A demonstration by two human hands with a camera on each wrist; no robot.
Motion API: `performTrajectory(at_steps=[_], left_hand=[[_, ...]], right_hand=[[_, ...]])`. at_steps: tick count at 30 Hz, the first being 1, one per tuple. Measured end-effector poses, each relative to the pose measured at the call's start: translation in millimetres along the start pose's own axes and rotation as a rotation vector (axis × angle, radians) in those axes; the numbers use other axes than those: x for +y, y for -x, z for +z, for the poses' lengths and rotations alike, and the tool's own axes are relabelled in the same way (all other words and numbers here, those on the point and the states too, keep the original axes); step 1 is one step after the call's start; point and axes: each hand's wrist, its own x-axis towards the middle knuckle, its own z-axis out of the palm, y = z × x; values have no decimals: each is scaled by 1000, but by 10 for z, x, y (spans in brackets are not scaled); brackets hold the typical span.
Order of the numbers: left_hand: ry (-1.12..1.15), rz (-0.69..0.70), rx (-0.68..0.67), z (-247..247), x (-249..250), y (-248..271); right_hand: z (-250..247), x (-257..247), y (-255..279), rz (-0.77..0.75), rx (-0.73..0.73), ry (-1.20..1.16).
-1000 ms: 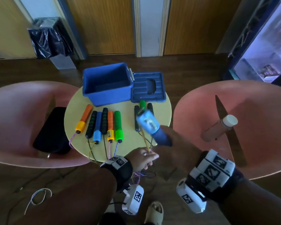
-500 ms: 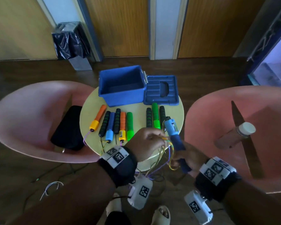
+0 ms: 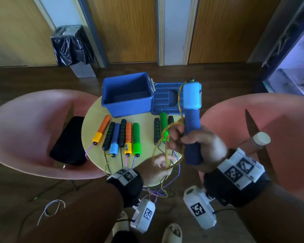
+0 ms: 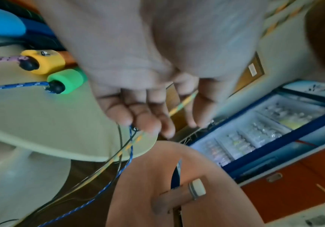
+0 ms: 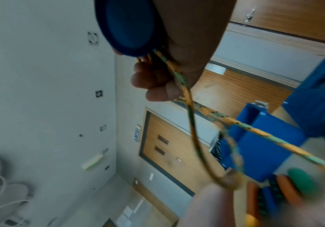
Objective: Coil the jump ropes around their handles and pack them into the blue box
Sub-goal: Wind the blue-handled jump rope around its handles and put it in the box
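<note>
My right hand [image 3: 184, 139] grips a dark blue jump rope handle [image 3: 192, 130] upright over the round table's right edge, light blue cap [image 3: 191, 97] up. Its yellow-green rope [image 3: 179, 106] runs down from the cap and loops past those fingers [image 5: 153, 86]. The left hand [image 3: 158, 165] lies just below, blurred, fingers loosely straight, with the rope [image 4: 183, 102] running between them. The open blue box [image 3: 128, 93] stands at the back of the table, its lid [image 3: 168, 99] flat beside it. Several more handles [image 3: 119, 135] lie in a row, and three others [image 3: 163, 123] to the right.
Pink chairs flank the yellow table [image 3: 147, 149]: the left one [image 3: 25, 128] holds a black pad [image 3: 68, 141], the right one [image 3: 279, 116] a bottle [image 3: 260, 139]. Ropes dangle off the front edge into a tangle [image 3: 156, 192]. A bin [image 3: 72, 46] and a drinks fridge [image 3: 297, 76] stand behind.
The right hand has raised the blue handle and stood it upright, cap toward the box lid. The left hand has dropped lower and loosened from its pinch on the rope.
</note>
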Motion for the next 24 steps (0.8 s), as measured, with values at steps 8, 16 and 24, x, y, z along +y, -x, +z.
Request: performTrajectory(at_steps=[8,16,24], left_hand=[[-97,-340,58,-49,-142,60],[111,113,95,-333,788,126],[578,-30,397,-469,592,45]], right_hand=[[-202,-279,-6,-194,217,247],[-596,422,158,335,38,235],[-322,199,119,199,15,179]])
